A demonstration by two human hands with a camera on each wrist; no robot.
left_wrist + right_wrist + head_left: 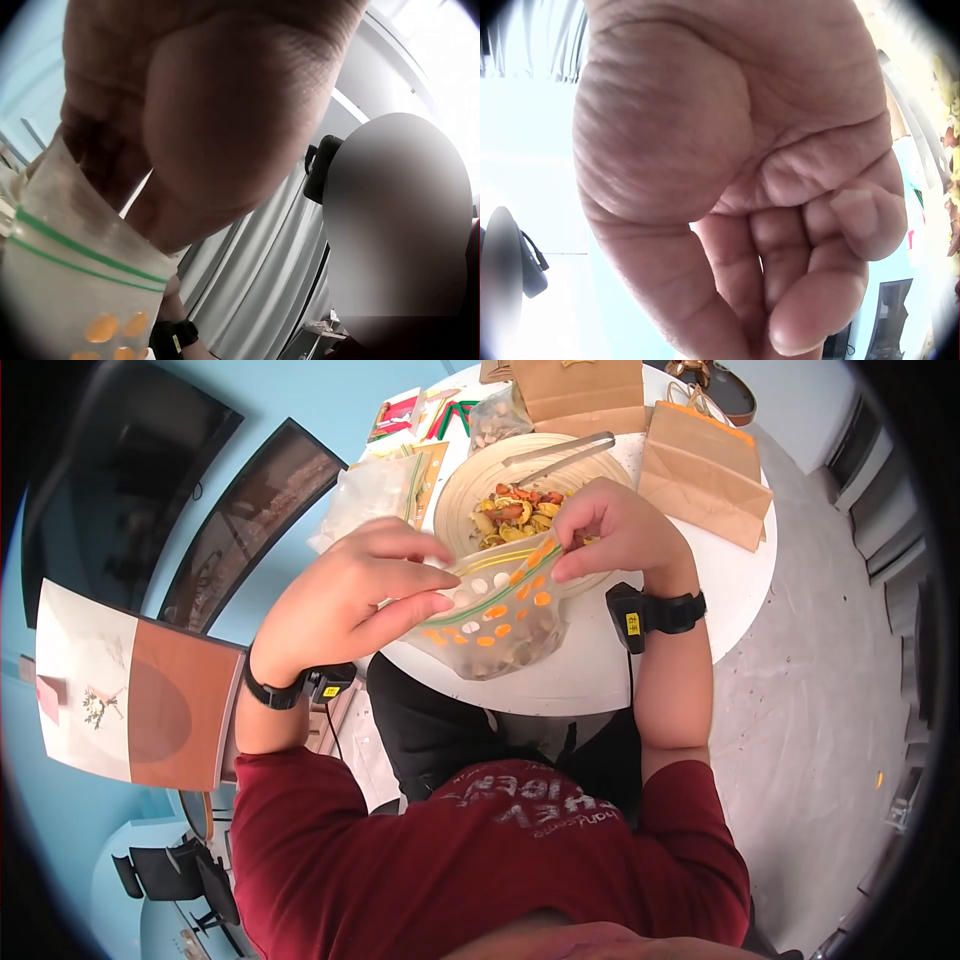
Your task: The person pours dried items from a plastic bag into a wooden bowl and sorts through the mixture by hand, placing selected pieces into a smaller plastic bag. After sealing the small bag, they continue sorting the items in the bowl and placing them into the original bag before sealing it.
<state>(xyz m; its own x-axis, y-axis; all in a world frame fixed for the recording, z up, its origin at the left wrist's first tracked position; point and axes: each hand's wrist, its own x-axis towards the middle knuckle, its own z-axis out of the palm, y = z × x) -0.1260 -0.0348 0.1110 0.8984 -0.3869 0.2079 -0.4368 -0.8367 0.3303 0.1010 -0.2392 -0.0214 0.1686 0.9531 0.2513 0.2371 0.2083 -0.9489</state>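
A translucent zip bag (pixel 515 635) with orange and white dots hangs over the front of the table, pale brownish pieces gathered in its bottom. My right hand (pixel 630 535) pinches its upper right corner between thumb and curled fingers. At the opposite end of the mouth, my left hand (pixel 350 590) holds the edge between thumb and fingers. The green zip lines of the bag (pixel 90 262) run just below the left hand (pixel 210 112) in the left wrist view. In the right wrist view, the right hand (pixel 742 150) has its fingers curled in, and the bag is out of sight.
Behind the bag, a round plate (pixel 455 495) carries yellow and reddish dried pieces (pixel 515 510) and metal tongs (pixel 560 450). Paper bags (pixel 700 475) stand at the back right. A clear bag (pixel 500 418) and a whitish plastic bag (pixel 365 500) lie farther left on the white table (pixel 735 595).
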